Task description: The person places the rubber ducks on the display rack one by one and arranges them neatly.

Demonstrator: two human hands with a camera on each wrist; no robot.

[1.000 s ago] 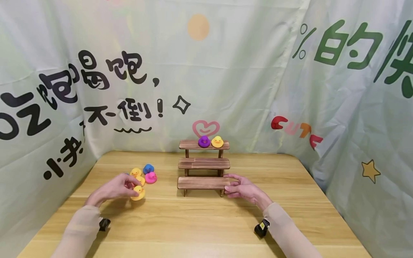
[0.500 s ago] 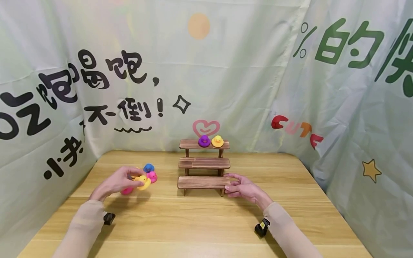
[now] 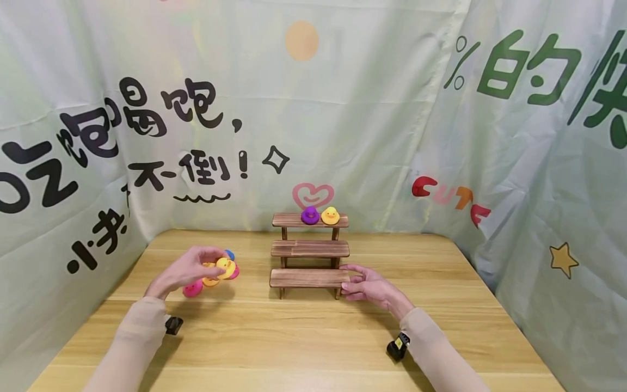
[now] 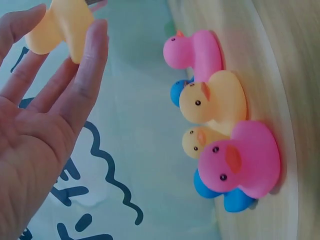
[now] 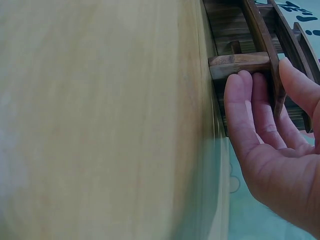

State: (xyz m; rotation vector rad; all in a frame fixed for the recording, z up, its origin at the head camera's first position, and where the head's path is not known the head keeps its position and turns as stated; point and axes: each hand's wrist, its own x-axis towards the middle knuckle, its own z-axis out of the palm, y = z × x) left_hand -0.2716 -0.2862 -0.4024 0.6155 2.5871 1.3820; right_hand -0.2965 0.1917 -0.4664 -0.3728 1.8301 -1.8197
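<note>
My left hand (image 3: 196, 267) pinches a yellow rubber duck (image 3: 226, 267) between thumb and fingers, raised above the other ducks. In the left wrist view the held duck (image 4: 62, 27) shows only its plain smooth side. Below it on the table stand a large pink duck (image 4: 250, 160), a yellow duck (image 4: 227, 100) and several others in pink, yellow and blue. At the wooden three-step stand (image 3: 308, 277), my right hand (image 3: 369, 286) grips the right end of the lowest step. Its thumb (image 5: 295, 82) lies on one side of the board and the fingers on the other.
On the stand's top step sit a purple duck (image 3: 309, 215) and a yellow duck (image 3: 330, 215), side by side. The wood-grain table (image 3: 274, 343) is closed in at the back and sides by a printed cloth (image 3: 362, 141).
My left hand has lifted the yellow duck from the front of the group and carried it up and to the right. The right hand keeps its place on the stand.
</note>
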